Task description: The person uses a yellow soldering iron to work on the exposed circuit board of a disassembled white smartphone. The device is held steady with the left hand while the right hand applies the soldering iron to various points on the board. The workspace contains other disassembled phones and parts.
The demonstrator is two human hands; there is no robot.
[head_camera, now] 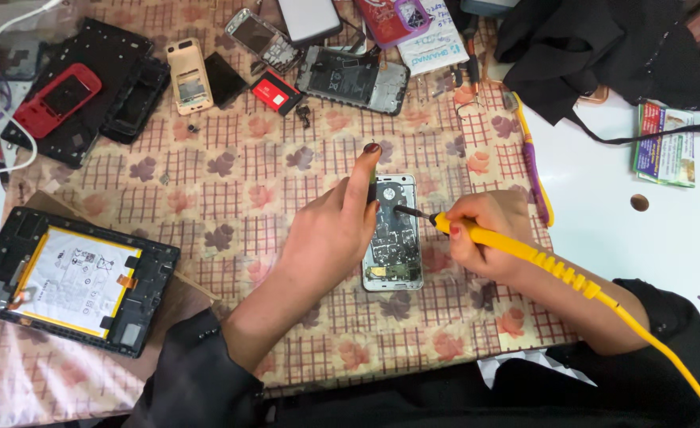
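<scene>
Your right hand [480,234] grips the yellow-handled soldering iron [524,254], its dark tip pointing left onto the opened silver phone [393,238], which lies lengthwise away from you; your left hand [330,234] steadies its left edge, forefinger extended.

Left hand [330,230] forefinger out, right hand [484,234] clenched

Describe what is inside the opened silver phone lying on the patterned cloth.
Inside the opened silver phone, a dark circuit board with small metal parts shows, and the yellow-handled soldering iron's tip touches its upper area. The left hand covers the phone's left edge.
</scene>
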